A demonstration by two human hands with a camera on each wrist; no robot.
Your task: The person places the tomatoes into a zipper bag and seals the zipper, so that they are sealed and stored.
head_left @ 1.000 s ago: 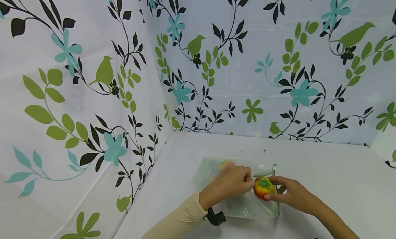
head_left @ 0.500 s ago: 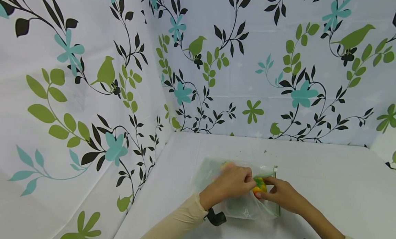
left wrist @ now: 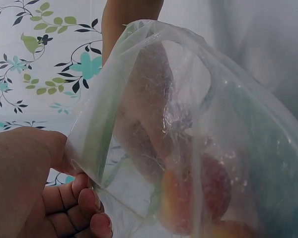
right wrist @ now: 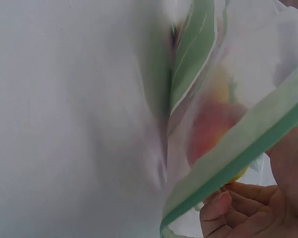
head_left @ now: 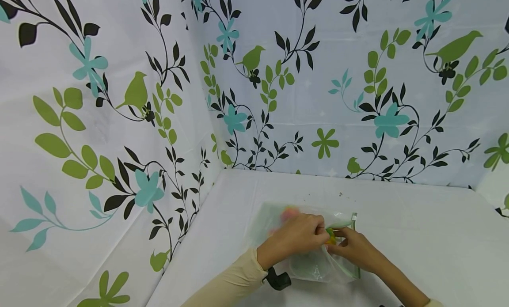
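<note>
A clear plastic zip bag (head_left: 310, 269) with a green edge lies on the white table. My left hand (head_left: 296, 232) pinches the bag at its mouth; in the left wrist view the pinch is at the lower left. Reaching into the mouth from the right, my right hand (head_left: 359, 249) grips a rounded red-and-yellow toy fruit with a green leafy top (head_left: 331, 237), much like a persimmon. My left hand hides part of it. Another reddish fruit (head_left: 290, 212) shows blurred through the plastic behind my left hand. The bag's teal strip (right wrist: 238, 163) crosses the right wrist view.
A black wrist camera mount (head_left: 277, 280) hangs under my left wrist, beside the bag. Patterned cloth walls (head_left: 258, 99) with leaves and birds stand behind and left of the white table (head_left: 429, 227).
My right hand has moved left with the fruit, deeper into the bag's mouth, so less of the fruit shows. My left hand keeps its hold, almost still.
</note>
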